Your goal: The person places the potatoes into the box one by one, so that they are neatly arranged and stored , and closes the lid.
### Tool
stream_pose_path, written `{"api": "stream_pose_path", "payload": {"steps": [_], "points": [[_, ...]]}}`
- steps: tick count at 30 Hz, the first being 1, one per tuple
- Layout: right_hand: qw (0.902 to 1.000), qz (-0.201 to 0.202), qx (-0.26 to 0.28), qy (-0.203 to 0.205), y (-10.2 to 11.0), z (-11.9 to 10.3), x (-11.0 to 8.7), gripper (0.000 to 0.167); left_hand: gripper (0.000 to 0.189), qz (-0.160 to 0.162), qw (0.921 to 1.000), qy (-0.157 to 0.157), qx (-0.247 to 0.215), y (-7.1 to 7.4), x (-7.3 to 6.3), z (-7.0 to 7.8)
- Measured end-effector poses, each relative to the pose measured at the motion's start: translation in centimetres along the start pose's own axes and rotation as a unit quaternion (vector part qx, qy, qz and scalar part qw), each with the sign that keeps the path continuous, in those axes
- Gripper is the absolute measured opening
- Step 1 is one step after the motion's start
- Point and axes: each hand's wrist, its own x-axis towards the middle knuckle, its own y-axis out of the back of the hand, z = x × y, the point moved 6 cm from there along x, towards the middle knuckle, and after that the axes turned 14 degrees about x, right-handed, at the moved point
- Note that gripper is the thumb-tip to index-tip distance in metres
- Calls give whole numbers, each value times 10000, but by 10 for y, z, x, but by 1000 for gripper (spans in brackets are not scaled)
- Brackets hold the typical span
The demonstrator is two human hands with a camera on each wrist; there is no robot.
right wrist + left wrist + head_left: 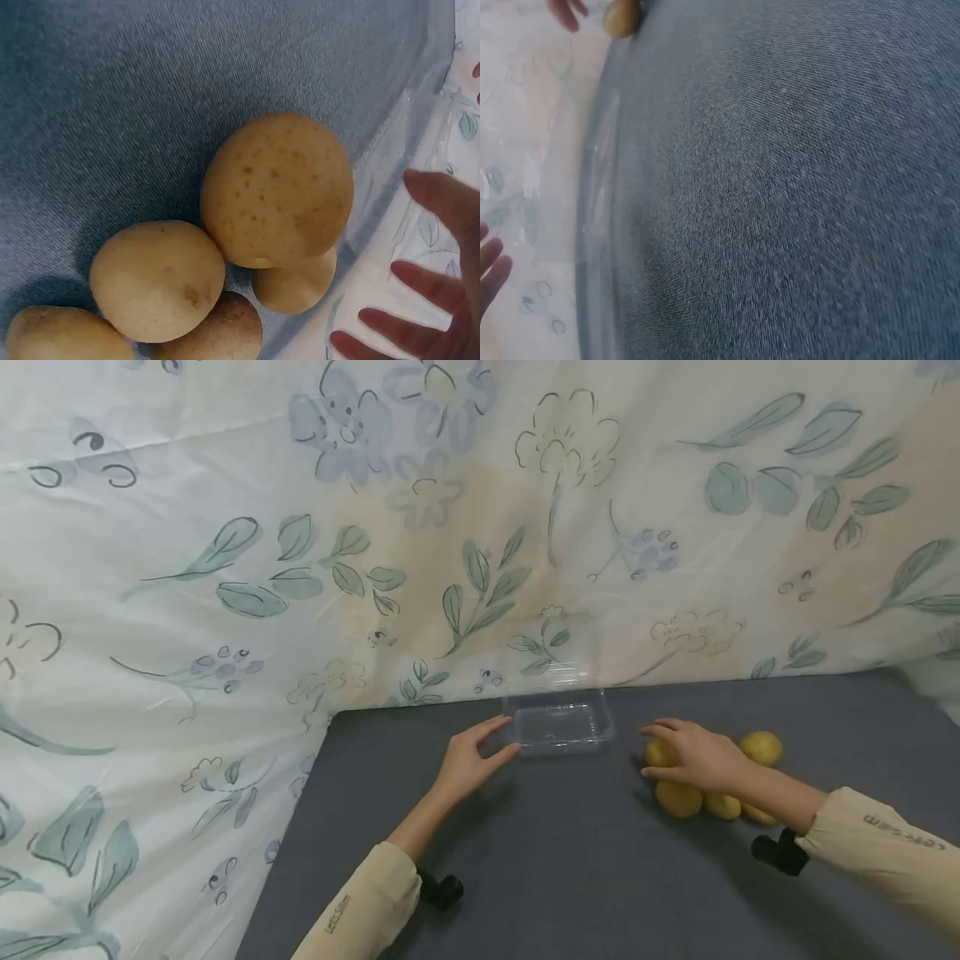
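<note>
Several potatoes, yellow-brown and speckled, lie in a group on the right side of the table; one large potato is closest in the right wrist view, beside a smaller potato. Over the group hovers my right hand, thumb and fingers spread, the far-left potato partly hidden beneath it; I see no grip on any. A clear plastic clamshell box stands at the table's back, lid raised against the cloth. At its left edge is my left hand, thumb and fingers apart; whether the fingertips touch it I cannot tell.
A grey cloth covers the table. Behind it hangs a floral-patterned curtain, meeting the table's back edge just behind the box. Dark wrist-worn devices sit under both sleeves.
</note>
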Motion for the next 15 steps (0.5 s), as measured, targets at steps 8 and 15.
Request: {"api": "stream_pose_path", "payload": {"steps": [8,15], "points": [[9985,-278,25,-465,-5,10,11,56,39,290,9912,990,-825,-4,5,-21],[9983,-325,159,-451,-11,15,13,51,46,16,9692,1835,-1642,-21,14,-37]]}}
